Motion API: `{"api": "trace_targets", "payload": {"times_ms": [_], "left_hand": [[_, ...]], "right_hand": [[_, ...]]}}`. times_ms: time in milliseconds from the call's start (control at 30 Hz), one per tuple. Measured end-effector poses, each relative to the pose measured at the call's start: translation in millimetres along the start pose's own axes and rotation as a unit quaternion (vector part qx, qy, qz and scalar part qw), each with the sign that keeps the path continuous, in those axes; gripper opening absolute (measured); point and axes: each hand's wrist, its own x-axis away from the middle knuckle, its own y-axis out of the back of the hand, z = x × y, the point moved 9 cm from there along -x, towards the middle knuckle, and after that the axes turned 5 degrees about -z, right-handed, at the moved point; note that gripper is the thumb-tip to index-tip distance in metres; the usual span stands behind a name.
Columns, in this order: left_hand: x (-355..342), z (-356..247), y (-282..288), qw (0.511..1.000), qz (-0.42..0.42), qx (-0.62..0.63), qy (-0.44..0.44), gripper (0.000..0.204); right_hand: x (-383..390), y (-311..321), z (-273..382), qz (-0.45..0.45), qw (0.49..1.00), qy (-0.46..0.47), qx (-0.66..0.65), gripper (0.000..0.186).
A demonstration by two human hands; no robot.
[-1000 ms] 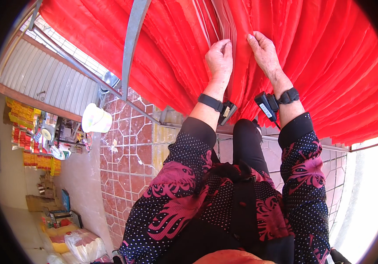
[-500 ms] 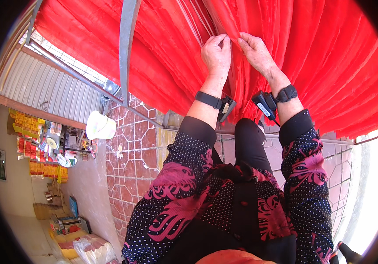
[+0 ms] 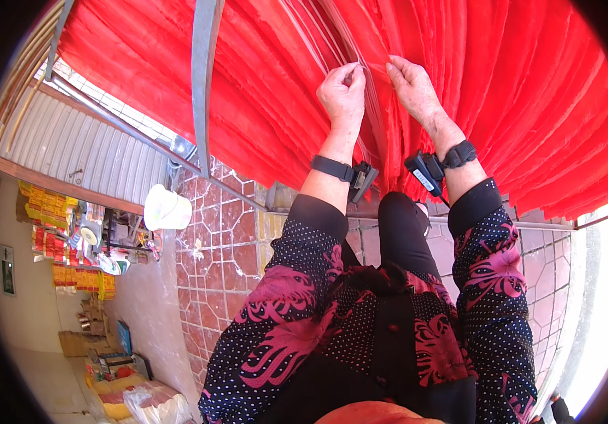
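Red cloth (image 3: 516, 106) above tiled floor (image 3: 237, 222), white bucket (image 3: 167, 210) left

left hand (image 3: 342, 93): pinched | right hand (image 3: 416, 86): just beside | red cloth (image 3: 530, 99): pleated

red cloth (image 3: 516, 106): top cut off | grey bar (image 3: 203, 85): likewise | left grip (image 3: 342, 93): fingertip contact too small

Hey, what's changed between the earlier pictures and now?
Since half a second ago, the left hand has shifted left, widening its gap from the right hand. Pale strands now show between them. Whether either let go of anything is unclear. The red cloth still hangs in folds.
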Motion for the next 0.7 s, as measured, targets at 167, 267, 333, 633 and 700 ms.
{"api": "trace_targets", "payload": {"times_ms": [167, 267, 333, 633, 700], "left_hand": [[2, 5, -2, 0.999, 0.021, 0.042, -0.001, 0.011], [2, 10, -3, 0.996, 0.033, 0.076, 0.019, 0.01], [2, 15, -4, 0.992, 0.042, 0.113, 0.048, 0.01], [2, 19, -17, 0.93, 0.129, 0.3, 0.169, 0.009], [1, 21, -20, 0.916, 0.142, 0.318, 0.2, 0.011]], "right_hand": [[0, 4, 0, -0.016, 1.0, 0.001, -0.004, 0.037], [1, 9, 4, -0.04, 0.999, 0.019, -0.004, 0.034], [2, 8, 4, -0.036, 0.999, 0.019, -0.022, 0.033], [6, -4, -2, -0.002, 1.0, 0.021, -0.004, 0.033], [7, -4, -1, -0.001, 1.0, 0.02, -0.016, 0.032]]}}
